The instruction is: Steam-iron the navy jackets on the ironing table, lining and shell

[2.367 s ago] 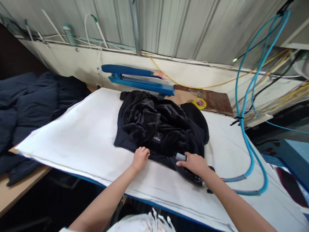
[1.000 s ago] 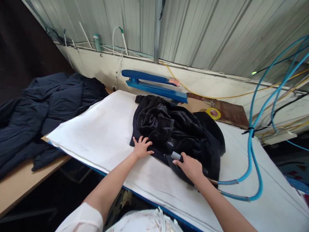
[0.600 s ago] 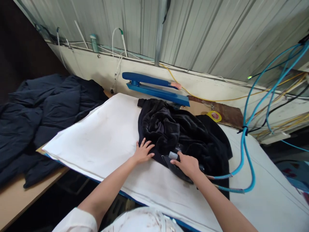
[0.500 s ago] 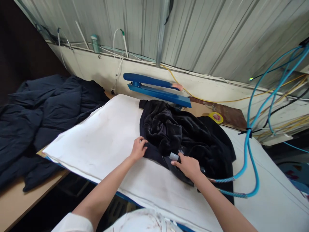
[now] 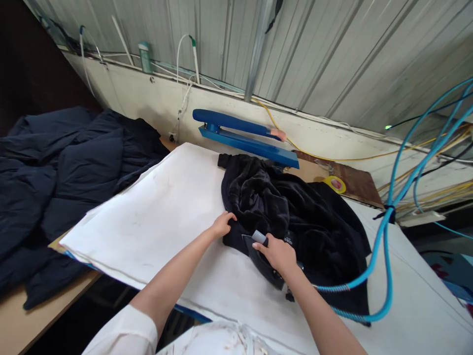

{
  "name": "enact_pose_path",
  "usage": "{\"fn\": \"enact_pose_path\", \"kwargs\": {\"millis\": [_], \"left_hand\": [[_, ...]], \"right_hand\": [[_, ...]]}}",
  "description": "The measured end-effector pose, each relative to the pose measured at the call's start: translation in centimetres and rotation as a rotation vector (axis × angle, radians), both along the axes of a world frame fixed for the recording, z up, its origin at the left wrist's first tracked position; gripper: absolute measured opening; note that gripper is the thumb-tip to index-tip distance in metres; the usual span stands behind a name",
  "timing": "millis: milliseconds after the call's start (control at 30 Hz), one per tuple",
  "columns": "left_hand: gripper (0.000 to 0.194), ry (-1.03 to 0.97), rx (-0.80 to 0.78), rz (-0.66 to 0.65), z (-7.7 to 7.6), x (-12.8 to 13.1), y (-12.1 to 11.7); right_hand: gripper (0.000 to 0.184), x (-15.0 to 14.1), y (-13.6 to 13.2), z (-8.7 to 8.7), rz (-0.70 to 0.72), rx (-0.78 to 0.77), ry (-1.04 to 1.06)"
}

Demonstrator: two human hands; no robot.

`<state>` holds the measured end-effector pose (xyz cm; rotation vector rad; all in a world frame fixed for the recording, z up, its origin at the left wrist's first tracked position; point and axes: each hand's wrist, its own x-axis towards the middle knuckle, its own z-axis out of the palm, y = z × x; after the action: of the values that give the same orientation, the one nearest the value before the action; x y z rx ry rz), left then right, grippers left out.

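Observation:
A crumpled black velvety garment [image 5: 295, 222] lies on the white padded ironing table [image 5: 166, 212]. My left hand [image 5: 222, 224] is closed, pinching the garment's near-left edge. My right hand [image 5: 276, 252] is wrapped round the grey handle of a black steam iron [image 5: 264, 256], which rests on the garment's near hem. A blue hose [image 5: 384, 256] runs from the iron's rear up to the right.
A heap of dark navy padded garments [image 5: 55, 167] covers the wooden bench at left. A blue sleeve arm [image 5: 244, 133] stands behind the table near the wall. A yellow tape roll [image 5: 335, 184] lies on a brown board. Cables and hoses hang at right.
My left hand went from lying flat with spread fingers on the garment's edge to gripping it. The iron slid left along the hem. The view shifted left.

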<state>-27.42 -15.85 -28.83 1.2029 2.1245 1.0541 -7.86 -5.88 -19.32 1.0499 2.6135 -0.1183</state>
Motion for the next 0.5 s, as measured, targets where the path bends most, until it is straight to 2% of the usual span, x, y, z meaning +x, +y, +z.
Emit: {"fn": "enact_pose_path", "kwargs": {"millis": [100, 167, 267, 367, 500], "left_hand": [[0.057, -0.144, 0.008, 0.086, 0.0, -1.8, -0.4], [0.057, -0.175, 0.104, 0.228, 0.3, -3.1, -0.9], [0.047, -0.181, 0.253, 0.457, 1.2, -4.6, -2.0], [0.037, -0.173, 0.365, 0.580, 2.4, -4.9, -3.2], [0.030, -0.139, 0.443, 0.678, 4.0, -3.8, -4.8]], "right_hand": [[0.058, -0.9, -0.6, 0.1, 0.029, 0.000, -0.001], [0.057, -1.7, -1.0, 0.0, 0.030, 0.006, 0.010], [0.055, -3.1, -1.5, 0.0, 0.028, 0.002, 0.029], [0.057, -4.6, -1.9, 0.0, 0.037, -0.020, 0.035], [0.060, -6.9, -2.4, -0.3, 0.038, -0.023, 0.049]]}}
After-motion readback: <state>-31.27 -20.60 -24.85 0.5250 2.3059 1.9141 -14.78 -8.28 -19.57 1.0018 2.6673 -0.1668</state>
